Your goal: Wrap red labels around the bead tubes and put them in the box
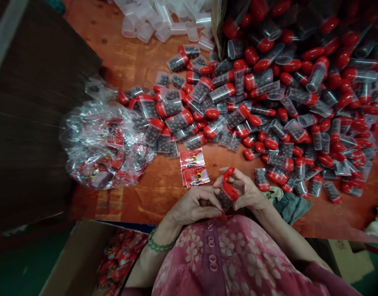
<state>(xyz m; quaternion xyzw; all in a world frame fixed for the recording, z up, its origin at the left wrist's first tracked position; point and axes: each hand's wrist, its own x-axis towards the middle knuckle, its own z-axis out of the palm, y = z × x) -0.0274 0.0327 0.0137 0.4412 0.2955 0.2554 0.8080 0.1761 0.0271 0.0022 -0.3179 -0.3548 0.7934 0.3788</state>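
Observation:
My left hand [193, 205], with a green bead bracelet [159, 246] at its wrist, grips the lower left side of a clear dotted case with a red cap [226, 196]. On the other side my right hand [247, 191] has its fingers round the top of the same case, where a red loop sticks up. A small red piece shows at my left fingertips. Just beyond my hands, red printed packets [193, 167] lie flat on the orange table cover [130, 205]. My hands are close together, in front of my pink flowered clothing.
Many red-capped clear cases [179, 119] are heaped across the middle and right. A clear plastic bag [105, 144] with red packets lies left. Translucent cups [164, 20] are at the back. A grey-green cloth [290, 205] is right; an open box [74, 255] of red packets stands below left.

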